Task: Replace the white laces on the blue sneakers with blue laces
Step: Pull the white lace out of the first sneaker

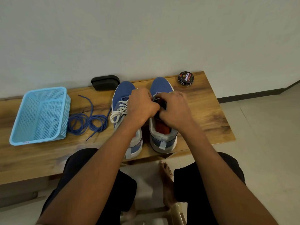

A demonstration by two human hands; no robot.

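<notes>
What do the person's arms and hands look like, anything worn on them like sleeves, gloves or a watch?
Both forearms are bare up to the bottom edge of the picture: no sleeves show. The left hand and the right hand are bare too, with no gloves, and no watch, bracelet or ring shows on the visible sides. The fingertips are hidden, so nails cannot be judged.

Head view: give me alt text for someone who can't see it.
Both hands, left hand and right hand, work a dark lace at the right sneaker on a wooden bench. The left sneaker keeps its white laces; loose blue laces lie beside an empty blue basket.
</notes>
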